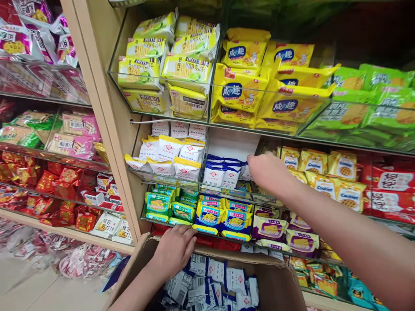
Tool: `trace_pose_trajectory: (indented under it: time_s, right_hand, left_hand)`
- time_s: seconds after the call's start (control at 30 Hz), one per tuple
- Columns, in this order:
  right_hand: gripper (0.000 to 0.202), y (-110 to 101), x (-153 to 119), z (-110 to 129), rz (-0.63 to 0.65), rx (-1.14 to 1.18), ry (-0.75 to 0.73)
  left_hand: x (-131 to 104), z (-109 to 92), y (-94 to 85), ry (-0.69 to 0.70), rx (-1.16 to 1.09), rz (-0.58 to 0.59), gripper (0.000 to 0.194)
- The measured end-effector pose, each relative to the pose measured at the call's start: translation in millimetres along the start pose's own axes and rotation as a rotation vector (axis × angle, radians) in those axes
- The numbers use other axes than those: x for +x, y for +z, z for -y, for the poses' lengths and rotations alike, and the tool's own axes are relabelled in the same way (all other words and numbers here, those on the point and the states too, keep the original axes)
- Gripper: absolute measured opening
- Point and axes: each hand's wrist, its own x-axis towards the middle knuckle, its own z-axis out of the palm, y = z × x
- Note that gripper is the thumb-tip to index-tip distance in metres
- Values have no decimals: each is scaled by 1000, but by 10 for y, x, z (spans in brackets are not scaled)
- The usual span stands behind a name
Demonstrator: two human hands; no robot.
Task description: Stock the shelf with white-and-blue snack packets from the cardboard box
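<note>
Shop shelf [106, 129] of snack packs in glass bins. Blue-white packets [220, 172] sit in the middle bin, only its front filled; white back wall still bare, so stocking looks partly done. Right hand [269, 172] reaches into that bin just right of the packets; its fingers are hidden behind, grip cannot be told. Below the bin, an open box [275, 280] still holds many more packets [210, 285]. Left hand [175, 250] rests on the box's rear edge, fingers together, flat.

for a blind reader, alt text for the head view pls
The right hand reaches into a glass shelf bin of blue-and-white packets, while the left hand rests on a cardboard box of the same packets.
</note>
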Motion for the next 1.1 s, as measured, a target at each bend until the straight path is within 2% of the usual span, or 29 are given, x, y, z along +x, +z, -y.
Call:
trace_pose_trajectory:
  time_s: [0.2,0.33,0.47,0.67,0.9,1.03,1.1]
  right_hand:
    - [17,326,488,110,204,14,55]
    - [22,464,692,122,258,4,64]
    - [21,531,778,89,295,10,26]
    - [28,566,692,60,187,37,45]
    - [23,546,627,80,135,51,29]
    - [14,403,500,62,40,52,22]
    - [21,280,316,69,-56,50,35]
  left_hand:
    - [-53,-14,14,-4,17,4,33]
    - [-55,-16,28,-29,9,-2,34]
    - [-53,-25,27,-43,3,1,35]
    - [-55,-37,25,-53,12,12,35]
    - [-58,-43,12,-60,24,8,33]
    - [-49,-50,0,-64,36,17,34]
    - [-52,-46,7,-60,40,14,34]
